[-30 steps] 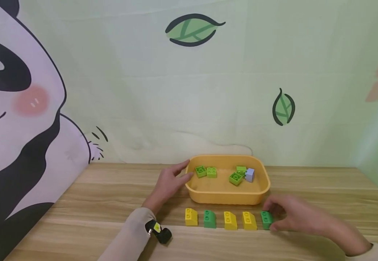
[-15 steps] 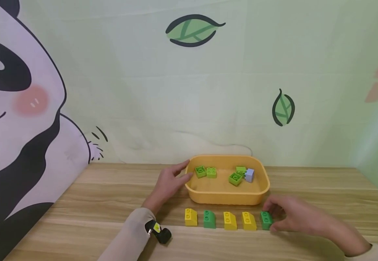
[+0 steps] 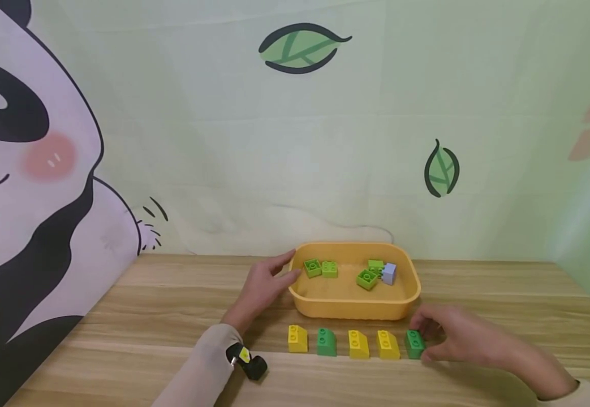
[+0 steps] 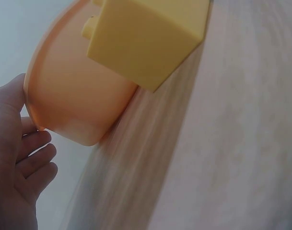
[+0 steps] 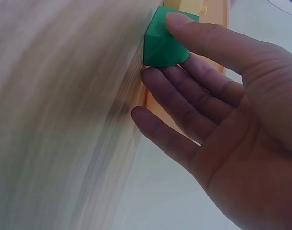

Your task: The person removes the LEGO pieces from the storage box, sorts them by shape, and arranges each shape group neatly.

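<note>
My right hand (image 3: 465, 336) pinches a green slope brick (image 3: 415, 345) at the right end of a row on the table, thumb on its near side and fingers at the far side. The right wrist view shows the thumb on that green brick (image 5: 162, 40), with the lower fingers loosely bent below it. To its left stand two yellow slope bricks (image 3: 388, 345), then another green slope brick (image 3: 327, 342) and a yellow one (image 3: 297, 339). My left hand (image 3: 265, 285) holds the left end of an orange-yellow plastic tub (image 3: 353, 310), thumb and fingers at its rim.
Inside the tub lie several light green bricks (image 3: 330, 269) and a pale blue brick (image 3: 388, 274). Behind the wooden table (image 3: 182, 316) hangs a pale green cloth (image 3: 213, 141) with a panda and leaves printed on it. A black wrist camera (image 3: 248, 362) sits on the left sleeve.
</note>
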{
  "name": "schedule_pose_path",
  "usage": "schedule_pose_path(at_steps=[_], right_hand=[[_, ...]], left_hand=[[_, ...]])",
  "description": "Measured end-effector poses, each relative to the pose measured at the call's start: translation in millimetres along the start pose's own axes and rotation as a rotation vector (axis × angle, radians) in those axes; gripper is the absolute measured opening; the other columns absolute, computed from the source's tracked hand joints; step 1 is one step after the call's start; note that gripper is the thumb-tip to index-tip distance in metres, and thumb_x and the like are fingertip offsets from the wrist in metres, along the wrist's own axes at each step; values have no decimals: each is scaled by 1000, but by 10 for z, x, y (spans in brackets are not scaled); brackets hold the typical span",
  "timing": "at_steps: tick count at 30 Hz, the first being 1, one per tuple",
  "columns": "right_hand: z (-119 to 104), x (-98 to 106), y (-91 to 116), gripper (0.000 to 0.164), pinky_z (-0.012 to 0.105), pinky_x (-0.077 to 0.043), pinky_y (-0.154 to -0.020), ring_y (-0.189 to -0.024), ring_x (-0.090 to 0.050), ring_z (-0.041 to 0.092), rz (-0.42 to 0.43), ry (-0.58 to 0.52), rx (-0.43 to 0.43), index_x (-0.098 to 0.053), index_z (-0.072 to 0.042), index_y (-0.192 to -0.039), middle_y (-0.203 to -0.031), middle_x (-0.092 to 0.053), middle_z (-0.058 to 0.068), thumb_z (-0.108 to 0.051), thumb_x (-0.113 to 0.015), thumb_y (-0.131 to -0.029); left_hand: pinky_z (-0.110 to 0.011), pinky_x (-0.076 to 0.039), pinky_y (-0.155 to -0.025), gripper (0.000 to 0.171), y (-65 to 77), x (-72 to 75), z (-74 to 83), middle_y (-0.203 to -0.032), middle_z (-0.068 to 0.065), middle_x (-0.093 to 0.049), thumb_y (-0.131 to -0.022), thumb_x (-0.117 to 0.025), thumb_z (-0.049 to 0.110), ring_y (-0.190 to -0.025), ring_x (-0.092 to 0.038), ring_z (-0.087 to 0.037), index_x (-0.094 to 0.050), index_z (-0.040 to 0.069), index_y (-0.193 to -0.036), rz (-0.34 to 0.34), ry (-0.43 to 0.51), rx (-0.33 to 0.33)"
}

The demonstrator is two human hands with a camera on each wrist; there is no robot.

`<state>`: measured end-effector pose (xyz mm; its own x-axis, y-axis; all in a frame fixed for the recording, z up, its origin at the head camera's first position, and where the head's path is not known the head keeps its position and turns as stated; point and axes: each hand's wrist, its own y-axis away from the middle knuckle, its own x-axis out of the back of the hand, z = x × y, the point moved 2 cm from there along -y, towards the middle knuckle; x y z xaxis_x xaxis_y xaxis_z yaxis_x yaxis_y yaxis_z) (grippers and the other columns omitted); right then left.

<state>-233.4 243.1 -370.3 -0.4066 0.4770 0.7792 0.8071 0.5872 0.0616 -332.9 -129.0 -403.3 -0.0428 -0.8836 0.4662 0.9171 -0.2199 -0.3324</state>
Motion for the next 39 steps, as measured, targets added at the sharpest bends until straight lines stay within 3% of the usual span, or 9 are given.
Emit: schedule_pose_path(at_steps=[16, 23, 29, 36, 39], right_hand=[[-11, 1, 4, 44, 31, -61, -81, -93, -64, 14, -6, -2, -18, -69, -8, -114, -104, -69, -4, -16, -94, -80], [-22, 25, 10, 47, 37, -62, -87, -100, -65, 19, -16, -22, -62, -69, -7, -118, -110, -70, -3, -19, -95, -80], [-44, 73, 51, 45, 45, -62, -90, -106, -67, 24, 4, -27, -67, -70, -8, -119, -116, -72, -1, -20, -93, -83], [-109, 162, 97, 41, 45, -62, -89, -107, -66, 25, 35, -32, -88, -70, -7, -122, -118, -72, 1, -22, -88, -88], [-150, 194, 113, 36, 46, -62, -90, -105, -67, 22, 61, -32, -59, -72, -7, -121, -117, -72, 1, -22, -85, -92]], left_hand=[[-47, -46, -115, 53, 9, -4, 23, -151, -11, -59, -99, -76, 22, -141, -54, -33, -62, 7, -149, 4, -25, 9], [-48, -46, -115, 53, 1, -3, 22, -152, -12, -59, -99, -75, 22, -141, -54, -33, -62, 6, -149, 4, -12, 11], [-48, -46, -115, 53, -2, -2, 15, -151, -12, -59, -100, -75, 23, -141, -54, -33, -62, 7, -149, 3, -18, 14], [-48, -46, -115, 54, 1, -2, 22, -151, -12, -59, -99, -75, 24, -141, -54, -33, -62, 6, -149, 2, -19, 16], [-48, -46, -115, 54, 2, -4, 16, -151, -12, -59, -100, -75, 24, -141, -54, -33, -62, 6, -149, -1, -21, 15]])
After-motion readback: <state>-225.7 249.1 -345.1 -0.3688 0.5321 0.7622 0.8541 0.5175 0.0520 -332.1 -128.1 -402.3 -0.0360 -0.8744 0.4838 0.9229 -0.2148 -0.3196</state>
